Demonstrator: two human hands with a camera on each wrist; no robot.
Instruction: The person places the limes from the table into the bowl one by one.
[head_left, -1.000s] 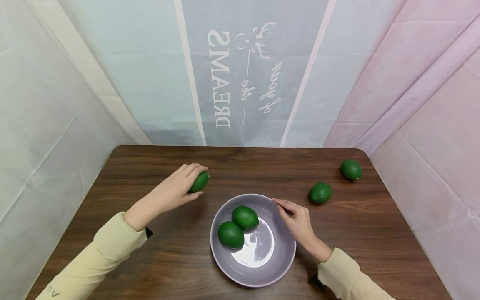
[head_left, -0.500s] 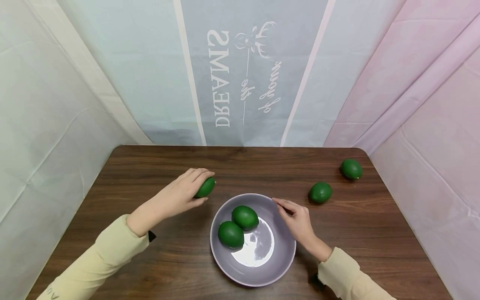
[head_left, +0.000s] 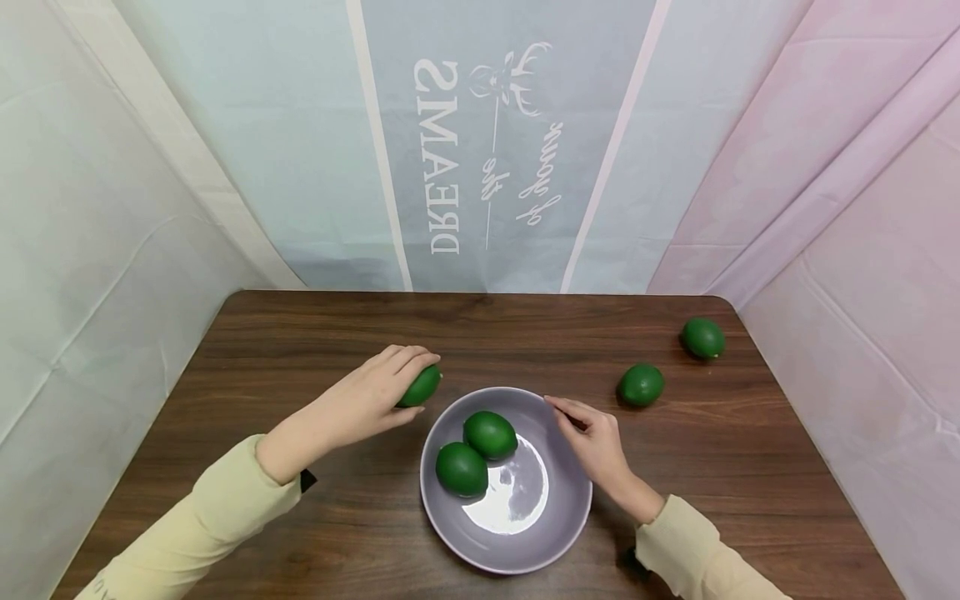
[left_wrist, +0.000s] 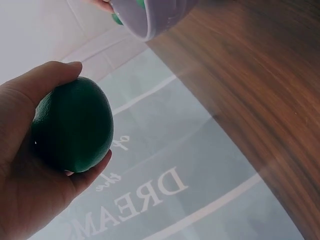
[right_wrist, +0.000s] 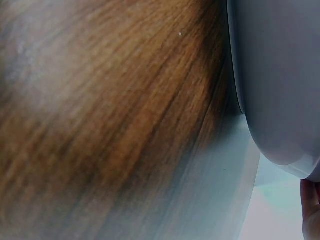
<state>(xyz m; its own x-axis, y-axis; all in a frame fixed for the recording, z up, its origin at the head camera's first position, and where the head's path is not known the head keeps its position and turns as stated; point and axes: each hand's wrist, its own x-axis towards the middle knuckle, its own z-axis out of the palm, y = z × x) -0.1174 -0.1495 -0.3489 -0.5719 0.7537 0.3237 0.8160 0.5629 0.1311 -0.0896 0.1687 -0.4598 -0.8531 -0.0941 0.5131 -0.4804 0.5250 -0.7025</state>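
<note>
My left hand [head_left: 363, 398] grips a green lime [head_left: 420, 387], just left of the purple-grey bowl [head_left: 567, 500]. In the left wrist view the thumb and fingers wrap the held lime [left_wrist: 75, 125] from both sides. Two more limes lie against each other inside the bowl, an upper lime [head_left: 490, 435] and a lower lime [head_left: 462, 469]. At the bowl's upper right, my right hand [head_left: 597, 442] pinches the rim between thumb and fingers. Only its fingertips [right_wrist: 310, 207] show beneath the bowl's outer wall [right_wrist: 285, 75] in the right wrist view.
Right of the bowl, a lime [head_left: 641, 385] rests on the dark wooden table [head_left: 525, 333], and another lime [head_left: 702, 338] lies near the far right corner. A printed cloth [head_left: 487, 167] hangs behind the table, and pale sheets stand at both sides.
With the lime in its grip, my left hand has moved right and slightly nearer, toward the bowl. The right hand and the bowl stay where they were.
</note>
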